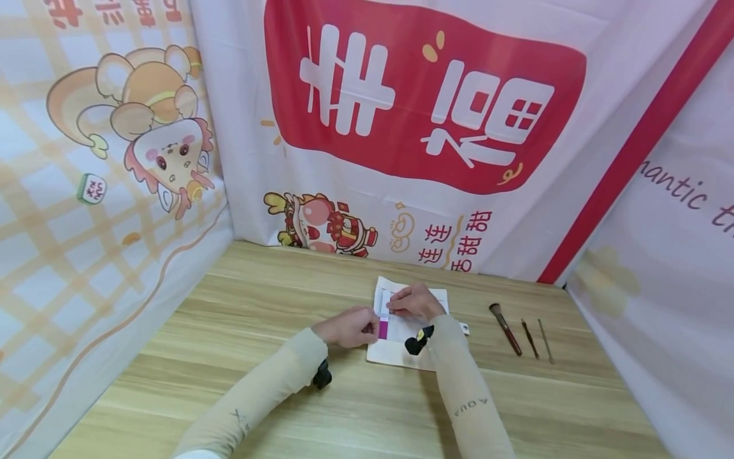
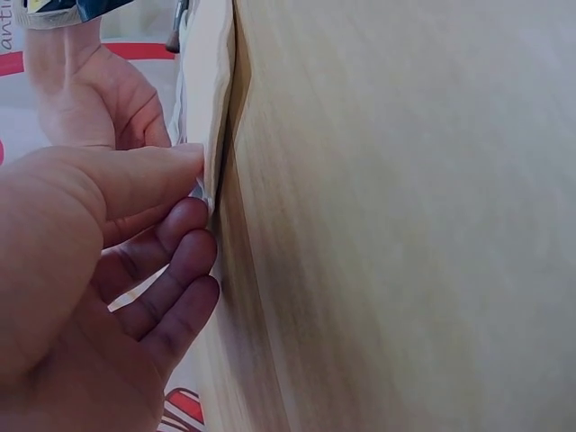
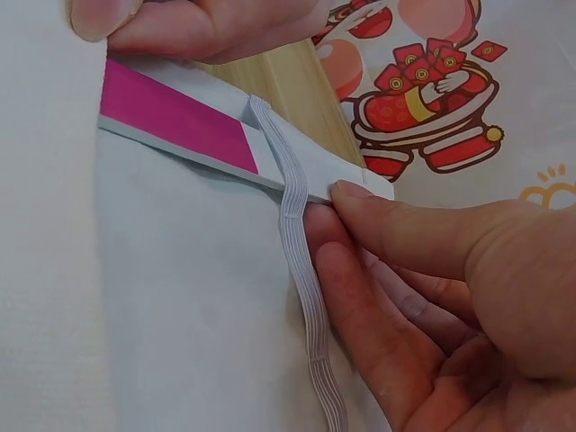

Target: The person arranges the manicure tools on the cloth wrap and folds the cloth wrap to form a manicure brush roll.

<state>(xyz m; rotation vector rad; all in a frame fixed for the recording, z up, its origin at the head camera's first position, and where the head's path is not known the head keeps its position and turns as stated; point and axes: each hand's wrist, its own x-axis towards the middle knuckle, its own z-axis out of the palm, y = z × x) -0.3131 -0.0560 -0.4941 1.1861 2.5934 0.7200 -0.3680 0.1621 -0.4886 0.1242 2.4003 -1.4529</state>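
Note:
A white cloth holder [image 1: 401,358] lies unfolded on the table, with a pale elastic band [image 3: 301,234] running across it. A flat strip, magenta and white [image 3: 180,117], sits under the band. My right hand [image 1: 417,301] pinches the strip's white end between thumb and forefinger, close beside the elastic. At the cloth's left edge, my left hand [image 1: 352,326] pinches the border near the magenta end, thumb on one side and forefinger on the other; its other fingers [image 2: 184,310] are loosely bent. The strip's far magenta end is hidden by cloth and left hand.
To the right of the cloth lie a brush with dark bristles [image 1: 506,328], a slim dark-handled tool [image 1: 530,338] and a thin metal rod [image 1: 546,341]. Printed cloth walls [image 1: 344,191] border the wooden table [image 1: 241,306] at the back and sides.

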